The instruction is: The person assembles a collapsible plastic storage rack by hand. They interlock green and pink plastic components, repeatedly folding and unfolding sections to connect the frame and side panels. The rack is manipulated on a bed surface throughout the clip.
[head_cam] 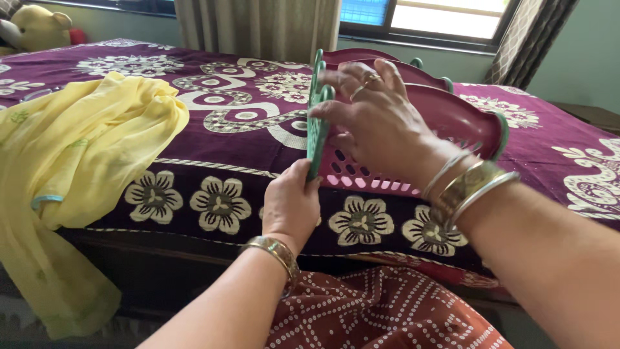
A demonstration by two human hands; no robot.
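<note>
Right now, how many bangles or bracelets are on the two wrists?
4 visible. One gold bracelet on the left wrist; on the right wrist, a wide gold bangle between two thin silver bangles. More may be hidden behind the wrists.
</note>
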